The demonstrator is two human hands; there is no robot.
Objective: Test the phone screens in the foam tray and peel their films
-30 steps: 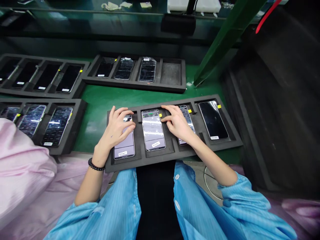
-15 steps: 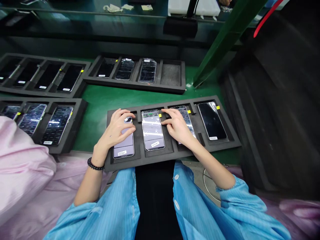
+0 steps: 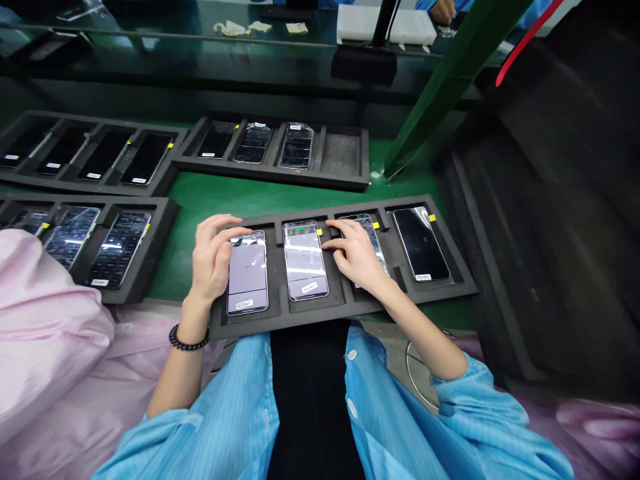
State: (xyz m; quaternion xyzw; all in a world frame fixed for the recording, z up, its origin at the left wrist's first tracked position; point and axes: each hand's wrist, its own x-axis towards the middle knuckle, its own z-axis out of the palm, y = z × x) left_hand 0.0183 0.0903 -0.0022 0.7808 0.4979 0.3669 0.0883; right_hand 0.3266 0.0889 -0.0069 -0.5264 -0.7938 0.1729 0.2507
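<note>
A dark foam tray (image 3: 280, 320) lies in front of me with several phones in its slots. My left hand (image 3: 213, 257) rests at the left edge of the leftmost phone (image 3: 247, 277), whose screen is lit pale purple, fingertips curled at its top corner. My right hand (image 3: 357, 257) lies over the third phone (image 3: 373, 237), its index finger reaching toward the top right of the second phone (image 3: 305, 260), which shows a lit screen. A fourth phone (image 3: 420, 243) at the right has a dark screen. Neither hand grips anything.
Three more foam trays with phones lie on the green belt: one at the near left (image 3: 160, 260), one at the far left (image 3: 170, 177), one at the far middle (image 3: 365, 163) with an empty right slot. A pink-sleeved person (image 3: 45, 347) sits at my left. A dark ramp (image 3: 550, 233) rises at right.
My left hand has slid left off the leftmost phone's screen to its left edge, uncovering the screen. My right hand has barely moved.
</note>
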